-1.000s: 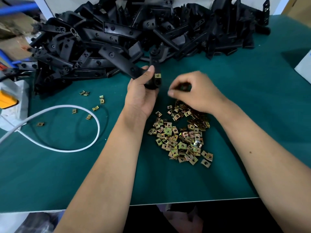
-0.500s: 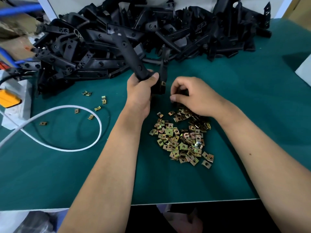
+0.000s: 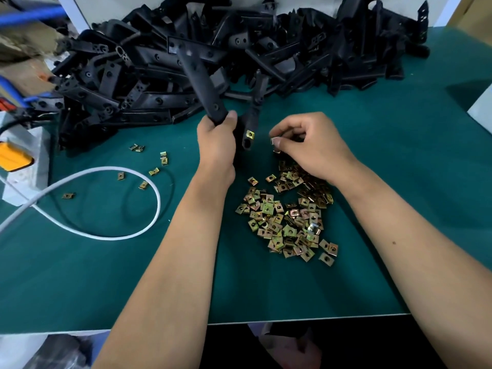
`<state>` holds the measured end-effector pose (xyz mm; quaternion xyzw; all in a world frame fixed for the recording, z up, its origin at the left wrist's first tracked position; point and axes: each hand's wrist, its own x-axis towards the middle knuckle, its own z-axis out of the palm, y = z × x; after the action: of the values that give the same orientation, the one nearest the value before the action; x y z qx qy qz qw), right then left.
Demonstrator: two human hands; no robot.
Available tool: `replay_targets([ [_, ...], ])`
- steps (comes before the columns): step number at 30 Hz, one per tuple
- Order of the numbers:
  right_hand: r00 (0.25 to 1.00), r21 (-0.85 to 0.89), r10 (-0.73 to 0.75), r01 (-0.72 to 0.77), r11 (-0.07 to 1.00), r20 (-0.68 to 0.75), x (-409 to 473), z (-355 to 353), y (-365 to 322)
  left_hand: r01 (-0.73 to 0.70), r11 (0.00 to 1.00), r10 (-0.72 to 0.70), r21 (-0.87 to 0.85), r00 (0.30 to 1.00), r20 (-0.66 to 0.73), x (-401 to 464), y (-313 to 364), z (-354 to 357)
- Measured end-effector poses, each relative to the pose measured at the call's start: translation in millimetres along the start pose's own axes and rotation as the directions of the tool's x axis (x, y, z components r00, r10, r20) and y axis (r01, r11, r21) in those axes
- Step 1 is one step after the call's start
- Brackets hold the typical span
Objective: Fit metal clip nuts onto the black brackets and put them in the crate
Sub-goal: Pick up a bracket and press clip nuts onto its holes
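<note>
My left hand (image 3: 217, 143) grips a black bracket (image 3: 201, 83) by its lower end, its long arm pointing up and away. One brass clip nut (image 3: 250, 134) sits fitted on the bracket's short arm beside my thumb. My right hand (image 3: 310, 146) pinches another clip nut (image 3: 275, 141) between thumb and forefinger, a short way right of the bracket. Below my hands lies a heap of loose clip nuts (image 3: 288, 217) on the green mat. No crate is in view.
A big heap of black brackets (image 3: 239, 57) fills the back of the green table (image 3: 399, 182). A white cable loop (image 3: 149, 222) and a few stray clip nuts (image 3: 153, 170) lie at the left. A yellow and white device (image 3: 16, 158) stands at the left edge.
My left hand has turned the bracket so its long arm points more upright. My right hand lifted off the nut heap with a clip nut pinched in its fingers.
</note>
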<state>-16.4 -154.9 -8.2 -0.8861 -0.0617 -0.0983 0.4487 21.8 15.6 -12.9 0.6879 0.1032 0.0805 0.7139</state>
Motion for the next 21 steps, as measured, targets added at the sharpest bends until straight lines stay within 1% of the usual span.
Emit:
replay_targets([
  [1,1.0,0.031,0.01,-0.009,0.999,-0.013,0,0,0,0.035,0.998,-0.034,-0.06,0.999,0.011,0,1,1],
  [3,0.999,0.119,0.045,-0.042,0.992,-0.029,-1,1,-1,0.07,0.991,-0.064,-0.117,0.997,0.052,-3,2,1],
  [5,0.995,0.277,0.094,-0.083,0.957,-0.026,-1,4,-3,0.174,0.952,-0.141,-0.251,0.98,0.142,-8,5,3],
  [7,0.993,0.415,0.116,-0.093,0.905,-0.031,-2,9,-6,0.263,0.906,-0.204,-0.33,0.958,0.204,-12,8,5],
  [9,0.988,0.505,0.148,-0.106,0.856,-0.045,-2,11,-9,0.301,0.873,-0.231,-0.385,0.948,0.216,-15,10,7],
  [12,0.976,0.59,0.214,-0.145,0.794,-0.049,-3,11,-12,0.341,0.803,-0.271,-0.489,0.939,0.211,-17,13,7],
  [16,0.963,0.689,0.268,-0.201,0.696,0.011,-5,13,-17,0.317,0.82,-0.262,-0.476,0.948,0.179,-18,12,8],
  [21,0.958,0.76,0.285,-0.204,0.617,0.026,-6,12,-21,0.264,0.885,-0.195,-0.383,0.958,0.211,-21,11,10],
])
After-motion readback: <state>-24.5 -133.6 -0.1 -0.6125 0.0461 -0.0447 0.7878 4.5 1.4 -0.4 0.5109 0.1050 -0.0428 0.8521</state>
